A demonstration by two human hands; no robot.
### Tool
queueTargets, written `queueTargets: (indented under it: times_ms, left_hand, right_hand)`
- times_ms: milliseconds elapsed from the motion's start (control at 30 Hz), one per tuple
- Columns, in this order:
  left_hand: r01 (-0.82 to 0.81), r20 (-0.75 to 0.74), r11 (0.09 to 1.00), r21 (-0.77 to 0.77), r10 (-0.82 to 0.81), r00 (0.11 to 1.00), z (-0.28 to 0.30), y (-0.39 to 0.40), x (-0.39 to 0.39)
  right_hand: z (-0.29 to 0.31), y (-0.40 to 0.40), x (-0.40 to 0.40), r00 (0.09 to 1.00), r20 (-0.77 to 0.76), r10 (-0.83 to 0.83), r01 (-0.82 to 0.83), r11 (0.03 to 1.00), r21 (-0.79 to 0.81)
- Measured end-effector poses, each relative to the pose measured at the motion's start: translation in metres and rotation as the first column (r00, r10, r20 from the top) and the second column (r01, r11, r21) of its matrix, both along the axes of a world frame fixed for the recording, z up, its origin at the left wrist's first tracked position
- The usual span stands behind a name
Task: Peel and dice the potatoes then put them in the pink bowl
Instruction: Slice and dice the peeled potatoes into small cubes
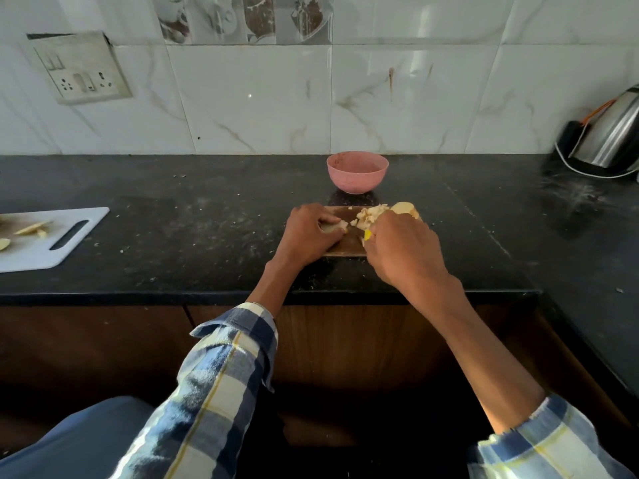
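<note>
A small wooden cutting board [349, 245] lies on the black counter. My left hand [309, 235] presses a pale potato piece [332, 227] down on the board. My right hand [403, 248] is closed around a knife with a yellow handle [367, 235]; the blade is hidden. Diced potato bits [369, 216] are heaped on the board's far side, beside a larger peeled potato chunk [404, 208]. The pink bowl [357, 171] stands just behind the board, near the wall; its inside is not visible.
A white plastic cutting board [65, 236] with a few potato slices lies at the left. A steel kettle [612, 133] on its base with a white cord sits at the far right. Crumbs dot the counter [207, 219]. A wall socket [81, 76] is upper left.
</note>
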State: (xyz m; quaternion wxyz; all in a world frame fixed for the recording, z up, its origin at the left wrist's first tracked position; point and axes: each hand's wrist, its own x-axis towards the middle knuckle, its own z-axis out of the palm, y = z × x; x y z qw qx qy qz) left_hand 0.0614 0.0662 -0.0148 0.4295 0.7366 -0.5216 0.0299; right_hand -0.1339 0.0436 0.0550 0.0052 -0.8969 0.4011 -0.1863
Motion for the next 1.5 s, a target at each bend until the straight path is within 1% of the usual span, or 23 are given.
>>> queueTargets:
  times_ms: [133, 267, 367, 567, 800, 867, 967, 1133, 1267, 1367, 1500]
  left_hand:
    - [0.004, -0.008, 1.0, -0.01, -0.004, 1.0, 0.001, 0.003, -0.001]
    - [-0.007, -0.033, 1.0, -0.02, 0.006, 0.999, 0.002, 0.008, -0.002]
    - [-0.016, -0.042, 1.0, -0.016, 0.015, 0.999, 0.003, 0.009, -0.003]
    - [0.007, -0.042, 1.0, -0.003, -0.008, 0.999, 0.004, 0.01, -0.006]
    - [-0.009, -0.058, 1.0, -0.012, 0.009, 0.998, 0.001, 0.008, -0.004]
    - [-0.018, -0.054, 1.0, -0.02, 0.017, 0.998, 0.002, 0.008, -0.005]
    - [-0.017, -0.048, 1.0, -0.025, 0.016, 0.999, 0.002, 0.01, -0.006]
    - [-0.029, -0.067, 0.999, -0.022, 0.027, 0.997, 0.003, 0.015, -0.003]
    - [-0.028, -0.057, 1.0, -0.011, 0.027, 0.998, 0.005, 0.017, -0.003]
    - [-0.012, -0.048, 1.0, -0.012, 0.011, 0.999, 0.005, 0.017, -0.004]
    - [-0.009, -0.058, 1.0, -0.017, 0.008, 0.998, 0.004, 0.016, -0.003]
  right_hand:
    - [0.004, 0.001, -0.016, 0.999, 0.024, 0.026, -0.027, 0.999, 0.03]
    - [0.007, 0.003, -0.009, 0.993, 0.114, 0.016, -0.016, 1.0, -0.007]
    - [0.004, 0.005, 0.006, 0.991, 0.129, 0.021, -0.015, 0.999, -0.044]
    - [-0.006, 0.001, 0.029, 0.999, 0.047, 0.012, -0.009, 0.999, -0.053]
    - [0.003, 0.012, 0.008, 0.991, -0.115, 0.069, -0.071, 0.997, -0.011]
    - [0.005, 0.013, -0.003, 0.992, -0.094, 0.087, -0.088, 0.996, -0.01]
    - [0.008, 0.01, -0.014, 0.995, -0.007, 0.102, -0.102, 0.995, 0.007]
    - [0.002, 0.005, -0.002, 0.987, 0.126, 0.102, -0.095, 0.993, -0.065]
    - [-0.007, -0.001, 0.022, 0.988, 0.117, 0.102, -0.095, 0.993, -0.069]
    - [-0.011, -0.005, 0.033, 0.993, 0.074, 0.09, -0.088, 0.996, -0.035]
    - [0.001, -0.007, 0.026, 0.994, 0.045, 0.097, -0.099, 0.995, 0.03]
